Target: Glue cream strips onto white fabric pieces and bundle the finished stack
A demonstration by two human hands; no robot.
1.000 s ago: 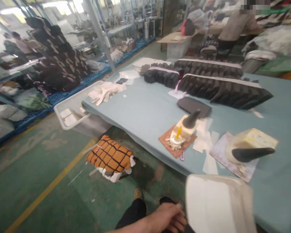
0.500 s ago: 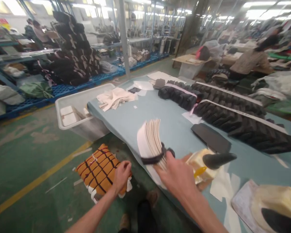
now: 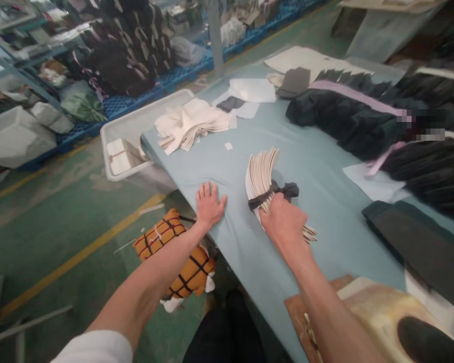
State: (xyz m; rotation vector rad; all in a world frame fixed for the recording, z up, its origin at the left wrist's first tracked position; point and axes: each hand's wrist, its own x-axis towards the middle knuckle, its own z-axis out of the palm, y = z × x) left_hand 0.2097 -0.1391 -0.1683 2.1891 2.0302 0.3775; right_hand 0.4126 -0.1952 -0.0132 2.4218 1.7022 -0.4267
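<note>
My right hand (image 3: 285,219) is closed around a bundle of cream fabric pieces (image 3: 263,171), stacked and fanned out at the far end. A dark cloth strip (image 3: 287,190) is tied around the bundle's middle, and the lower ends stick out past my hand. My left hand (image 3: 210,204) lies flat on the edge of the blue-grey covered table (image 3: 227,252), its fingers spread and holding nothing. Beyond it, a loose pile of cream pieces (image 3: 192,123) rests near the table's corner. Below my left forearm stands an orange checked cushion (image 3: 192,267).
A white plastic bin (image 3: 109,136) with cream bundles stands against the table's far left corner. Rows of black bundles (image 3: 336,126) lie at the right. Nearer are a dark flat piece (image 3: 419,242) and a yellowish block with a black handle (image 3: 374,312) on a brown board.
My left hand has moved from above the cushion onto the table, its fingers opening out. My right hand has carried the bundle farther in over the table. The view has tilted down.
</note>
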